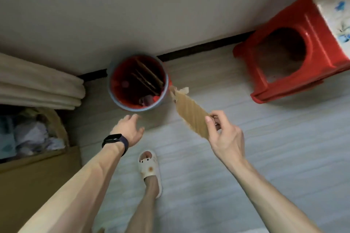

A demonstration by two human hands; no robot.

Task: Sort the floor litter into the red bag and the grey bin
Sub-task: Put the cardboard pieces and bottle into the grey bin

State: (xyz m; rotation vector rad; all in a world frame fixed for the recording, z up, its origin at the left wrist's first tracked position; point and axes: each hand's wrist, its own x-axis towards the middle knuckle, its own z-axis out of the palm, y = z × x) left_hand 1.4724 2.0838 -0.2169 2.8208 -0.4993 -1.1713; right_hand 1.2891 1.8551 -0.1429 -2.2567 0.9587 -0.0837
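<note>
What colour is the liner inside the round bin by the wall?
Red, seen in the head view: the liner fills the grey-rimmed bin.

No readable text, label, brand or number on anything in view

- Left hand [128,132] reaching forward, palm down, fingers spread and empty, dark watch [115,142] on wrist.
- Right hand [225,136] raised, thumb and fingers pinching a cardboard strip [191,117].
- Both forearms bare, extended.

Tan ribbed cardboard strip [191,117], red-lined grey bin [166,89], red stool [320,43], black watch [114,141].
</note>
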